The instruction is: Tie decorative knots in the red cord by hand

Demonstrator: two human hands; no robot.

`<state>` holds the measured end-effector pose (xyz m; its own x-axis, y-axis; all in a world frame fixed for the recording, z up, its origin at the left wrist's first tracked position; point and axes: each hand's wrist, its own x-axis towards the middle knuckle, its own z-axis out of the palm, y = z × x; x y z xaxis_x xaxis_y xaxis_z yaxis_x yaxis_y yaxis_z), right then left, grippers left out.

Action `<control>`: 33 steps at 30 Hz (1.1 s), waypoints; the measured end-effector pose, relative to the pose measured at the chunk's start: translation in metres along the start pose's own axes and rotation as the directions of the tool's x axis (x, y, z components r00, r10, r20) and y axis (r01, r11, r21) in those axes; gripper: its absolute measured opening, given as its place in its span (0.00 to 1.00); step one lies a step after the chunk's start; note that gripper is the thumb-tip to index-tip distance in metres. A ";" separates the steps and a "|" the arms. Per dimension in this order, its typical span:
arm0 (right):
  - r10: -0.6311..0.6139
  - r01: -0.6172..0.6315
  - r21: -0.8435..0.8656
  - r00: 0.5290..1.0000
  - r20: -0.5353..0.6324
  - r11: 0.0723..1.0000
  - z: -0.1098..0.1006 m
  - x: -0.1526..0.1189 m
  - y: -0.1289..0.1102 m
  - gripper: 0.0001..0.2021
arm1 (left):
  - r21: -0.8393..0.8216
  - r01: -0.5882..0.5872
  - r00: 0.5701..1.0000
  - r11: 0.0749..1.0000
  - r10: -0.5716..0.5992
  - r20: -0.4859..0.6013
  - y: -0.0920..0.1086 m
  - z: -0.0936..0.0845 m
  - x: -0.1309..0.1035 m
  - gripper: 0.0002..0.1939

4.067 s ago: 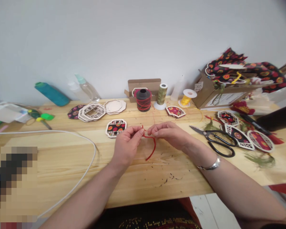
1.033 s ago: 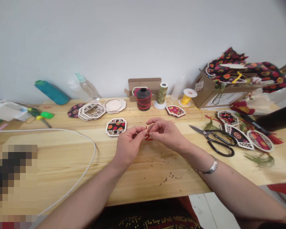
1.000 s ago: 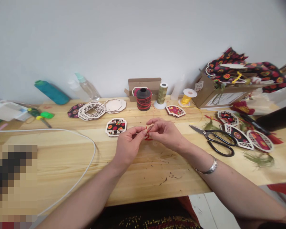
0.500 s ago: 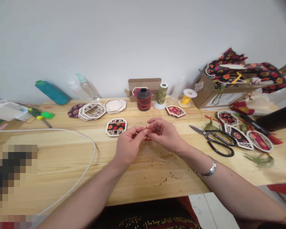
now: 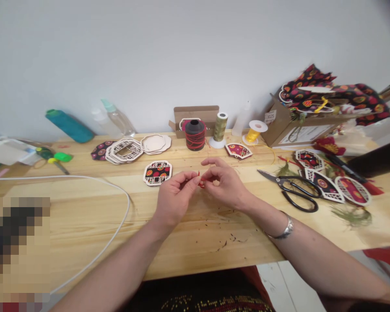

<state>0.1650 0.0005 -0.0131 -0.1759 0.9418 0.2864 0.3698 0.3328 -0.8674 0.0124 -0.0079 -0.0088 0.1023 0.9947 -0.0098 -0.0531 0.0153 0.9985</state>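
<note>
Above the middle of the wooden table, my left hand pinches a thin red cord between thumb and forefinger. My right hand meets it from the right, its thumb and forefinger closed on the same cord, with the other fingers curled. Only short bits of the cord show between the fingertips. Just beyond my left hand lies an octagonal ornament with dark flowered cloth and a white lattice frame. A dark spool wound with red cord stands behind both hands.
Black-handled scissors lie to the right, beside finished ornaments. A cardboard box holds patterned cloth at the back right. Stacked frames and a teal thread cone are at the back left. A white cable curves across the left.
The red loop that hung below my fingertips has shrunk to a small bit between them. Both hands stay close together, and the right fingers have shifted slightly.
</note>
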 end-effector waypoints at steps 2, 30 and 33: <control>0.005 -0.005 -0.028 1.000 -0.004 1.000 -0.001 0.001 0.002 0.06 | -0.060 -0.007 0.999 0.998 0.005 -0.035 0.000 -0.001 0.002 0.06; 0.131 -0.148 -0.141 0.984 -0.120 0.979 -0.036 0.022 0.022 0.06 | -0.373 0.066 0.991 0.925 -0.104 -0.083 0.009 -0.006 0.009 0.06; 0.226 -0.256 -0.152 0.955 -0.191 0.955 -0.046 0.026 0.022 0.06 | -0.372 0.064 0.990 0.926 -0.107 -0.094 0.009 -0.006 0.010 0.06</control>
<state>0.2110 0.0346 -0.0063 0.0901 0.9837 0.1555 0.5371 0.0835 -0.8394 0.0074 0.0026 0.0003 0.0131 0.9925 -0.1212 -0.4119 0.1158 0.9038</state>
